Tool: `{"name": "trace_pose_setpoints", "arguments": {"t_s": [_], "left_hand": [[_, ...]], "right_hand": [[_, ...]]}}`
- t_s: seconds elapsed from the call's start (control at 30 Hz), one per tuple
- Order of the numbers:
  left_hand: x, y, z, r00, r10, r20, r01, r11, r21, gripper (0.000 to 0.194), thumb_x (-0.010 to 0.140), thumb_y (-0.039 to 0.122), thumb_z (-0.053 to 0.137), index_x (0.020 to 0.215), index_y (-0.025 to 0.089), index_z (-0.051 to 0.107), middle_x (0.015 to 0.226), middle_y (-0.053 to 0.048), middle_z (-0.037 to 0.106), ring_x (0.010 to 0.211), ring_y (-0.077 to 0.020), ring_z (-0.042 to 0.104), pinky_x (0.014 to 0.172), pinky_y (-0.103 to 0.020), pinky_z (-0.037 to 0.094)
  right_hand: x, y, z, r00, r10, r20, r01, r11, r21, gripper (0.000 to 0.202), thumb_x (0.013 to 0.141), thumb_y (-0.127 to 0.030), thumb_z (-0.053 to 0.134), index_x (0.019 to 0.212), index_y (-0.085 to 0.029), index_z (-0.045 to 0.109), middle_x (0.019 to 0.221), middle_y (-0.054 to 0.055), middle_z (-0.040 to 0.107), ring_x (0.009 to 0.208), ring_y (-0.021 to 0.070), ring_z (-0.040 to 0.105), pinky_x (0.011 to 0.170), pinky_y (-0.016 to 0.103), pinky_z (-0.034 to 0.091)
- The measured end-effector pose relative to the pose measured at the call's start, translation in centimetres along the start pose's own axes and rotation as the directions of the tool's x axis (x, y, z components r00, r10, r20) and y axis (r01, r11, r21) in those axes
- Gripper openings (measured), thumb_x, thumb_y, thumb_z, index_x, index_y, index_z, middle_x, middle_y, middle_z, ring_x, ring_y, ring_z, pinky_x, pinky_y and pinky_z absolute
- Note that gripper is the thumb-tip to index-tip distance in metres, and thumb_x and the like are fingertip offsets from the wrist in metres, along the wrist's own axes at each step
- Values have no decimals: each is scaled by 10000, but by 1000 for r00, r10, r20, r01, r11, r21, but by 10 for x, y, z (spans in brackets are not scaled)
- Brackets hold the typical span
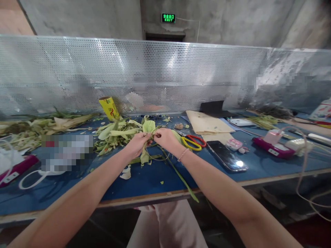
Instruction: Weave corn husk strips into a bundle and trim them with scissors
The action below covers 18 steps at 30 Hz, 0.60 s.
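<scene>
Centre frame, left hand (141, 142) and right hand (167, 139) pinch a husk (148, 128) between closed fingertips; a green strip (180, 176) (attachment unclear) slants lower right, nearer the right hand.

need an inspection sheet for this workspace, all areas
surface: blue tabletop, small plant scraps scattered on it
things: both hands pinch a leafy husk-like strip; leafy pile beside them
clutter: yellow tube, scissors, phone, brown paper
hands: left hand and right hand close together, bare
cables: white cable loops at left; pale cable hangs over the front edge at right
surroundings: perforated metal screen behind, lit exit sign above
</scene>
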<state>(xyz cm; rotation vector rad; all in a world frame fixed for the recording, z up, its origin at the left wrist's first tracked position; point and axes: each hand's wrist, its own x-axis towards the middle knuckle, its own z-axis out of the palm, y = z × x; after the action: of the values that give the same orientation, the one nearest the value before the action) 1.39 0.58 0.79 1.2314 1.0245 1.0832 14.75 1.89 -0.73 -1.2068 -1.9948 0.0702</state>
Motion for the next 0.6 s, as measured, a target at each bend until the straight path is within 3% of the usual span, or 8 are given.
{"name": "trace_pose_setpoints", "arguments": {"t_s": [0.17,0.33,0.6], "left_hand": [[3,-3,1,999,44,11,-44,999,1,123,580,162,666,568,123,549,527,14,526,496,-67,450,505,-198,360],[7,-5,-1,997,74,4,-73,997,-22,163,575,204,672,530,124,537,498,14,512,494,-73,450,503,-206,356],[8,-6,-3,990,142,5,-141,989,-49,202,554,245,691,603,120,539,528,19,529,504,-70,461,501,-198,353]], "right_hand": [[0,2,0,997,-71,-21,70,997,-25,184,678,-115,471,500,-163,471,538,-7,465,553,100,400,557,216,294],[-2,0,-4,983,-183,33,185,980,-67,201,737,-95,449,566,-161,532,635,15,512,617,106,441,590,214,321],[-5,-6,-11,973,-228,26,230,966,-122,197,777,-107,426,647,-160,564,704,28,523,662,113,462,606,218,335]]}}
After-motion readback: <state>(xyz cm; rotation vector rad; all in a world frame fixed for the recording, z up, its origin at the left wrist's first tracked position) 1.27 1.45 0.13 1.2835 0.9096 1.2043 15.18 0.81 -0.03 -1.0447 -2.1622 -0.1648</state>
